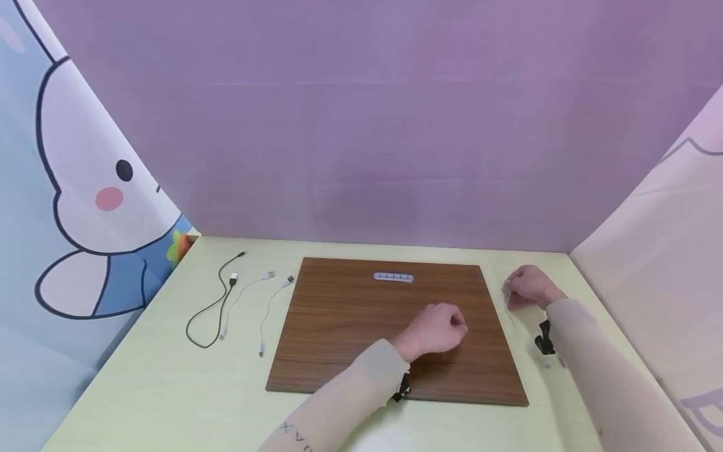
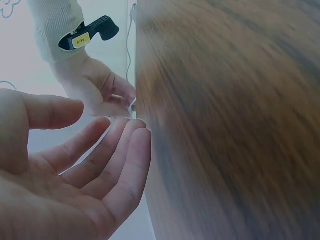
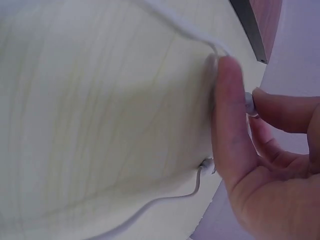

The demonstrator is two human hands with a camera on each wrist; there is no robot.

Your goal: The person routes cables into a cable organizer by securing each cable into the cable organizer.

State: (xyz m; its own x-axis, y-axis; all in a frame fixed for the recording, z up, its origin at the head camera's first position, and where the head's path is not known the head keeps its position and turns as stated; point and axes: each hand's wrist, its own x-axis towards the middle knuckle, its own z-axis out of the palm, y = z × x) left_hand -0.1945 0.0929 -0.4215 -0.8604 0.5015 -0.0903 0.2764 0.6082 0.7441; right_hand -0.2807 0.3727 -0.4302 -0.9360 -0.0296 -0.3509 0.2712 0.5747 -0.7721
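My right hand (image 1: 529, 287) is at the table's right side, just past the brown wooden board. Between thumb and fingers it pinches a white cable (image 1: 509, 309) by a small white plug (image 3: 249, 104). The wire (image 3: 177, 24) runs up and away from the fingertips. A second cable end (image 3: 206, 164) shows below the fingers, close to the tabletop. Over the right half of the board (image 1: 350, 314) hovers my left hand (image 1: 432, 329), its fingers loosely bent and holding nothing; the left wrist view shows its palm turned up beside the board's edge.
On the left of the pale table (image 1: 152, 383) lie a looped black USB cable (image 1: 194, 339) and two short white cables, one nearer the left (image 1: 240, 295) and one nearer the board (image 1: 265, 317). A small white strip with blue marks (image 1: 393, 277) sits at the board's back.
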